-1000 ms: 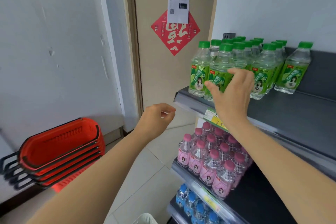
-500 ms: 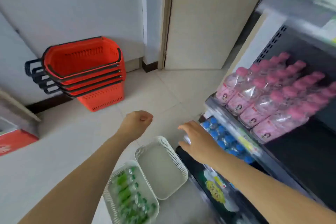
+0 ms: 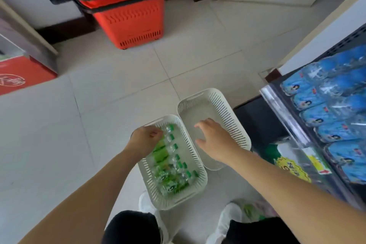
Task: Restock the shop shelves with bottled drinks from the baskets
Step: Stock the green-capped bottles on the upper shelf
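— What do we have at the far left?
— A red cabinet (image 3: 21, 77), cut off by the frame edge. Its white print is too blurred for us to read. Next comes a stack of red shopping baskets (image 3: 134, 16) by the wall, with its top out of frame.
— And the left hand (image 3: 143, 141)?
— We see it down in the nearer white basket (image 3: 196, 162), fingers curled over the green-capped bottles (image 3: 168, 176) lying inside. The hand hides what is under it and blur smears the bottles, so we cannot tell whether its grip holds one.
— The right hand (image 3: 214, 140)?
— It hovers over the second white basket (image 3: 227, 113), just beside the first. Its grip is wide, fingers spread, holding nothing.
— Farther right?
— A shelf (image 3: 277, 103) of blue-labelled bottles (image 3: 324, 117), blurred and cropped by the edge. At the bottom we make out white shoes (image 3: 145, 204), partly hidden behind the nearer basket.
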The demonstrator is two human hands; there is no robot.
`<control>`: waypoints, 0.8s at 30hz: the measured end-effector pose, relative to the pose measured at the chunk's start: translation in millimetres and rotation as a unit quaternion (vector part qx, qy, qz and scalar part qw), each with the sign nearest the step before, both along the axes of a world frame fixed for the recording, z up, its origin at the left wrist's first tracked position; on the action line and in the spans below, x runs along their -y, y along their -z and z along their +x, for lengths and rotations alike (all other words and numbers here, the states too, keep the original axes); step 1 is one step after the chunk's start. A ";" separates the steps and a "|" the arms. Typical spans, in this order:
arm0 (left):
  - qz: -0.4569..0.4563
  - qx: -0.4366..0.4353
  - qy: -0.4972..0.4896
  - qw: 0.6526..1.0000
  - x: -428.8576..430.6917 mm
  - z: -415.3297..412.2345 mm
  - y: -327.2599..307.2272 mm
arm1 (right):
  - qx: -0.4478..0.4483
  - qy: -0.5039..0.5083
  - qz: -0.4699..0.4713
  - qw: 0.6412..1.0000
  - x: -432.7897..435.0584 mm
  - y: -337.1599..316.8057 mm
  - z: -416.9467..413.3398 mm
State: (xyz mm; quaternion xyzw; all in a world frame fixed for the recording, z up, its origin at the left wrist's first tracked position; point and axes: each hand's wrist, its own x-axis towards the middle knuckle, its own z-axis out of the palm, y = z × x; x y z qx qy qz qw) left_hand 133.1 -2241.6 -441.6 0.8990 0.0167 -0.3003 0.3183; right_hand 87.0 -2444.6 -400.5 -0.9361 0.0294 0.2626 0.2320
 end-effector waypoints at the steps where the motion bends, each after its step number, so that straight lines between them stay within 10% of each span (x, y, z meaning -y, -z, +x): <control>1: 0.004 0.002 0.000 1.000 -3.5 2.6 20.3 | -0.001 0.000 0.009 1.000 -7.2 23.3 2.9; 10: 0.043 -0.024 0.071 0.996 -18.7 -10.6 206.8 | -0.078 0.066 0.079 0.992 -43.3 217.8 -33.4; 24: 0.089 -0.063 0.236 0.966 -19.5 -94.7 302.0 | -0.173 0.193 0.090 0.962 -57.6 313.8 -111.5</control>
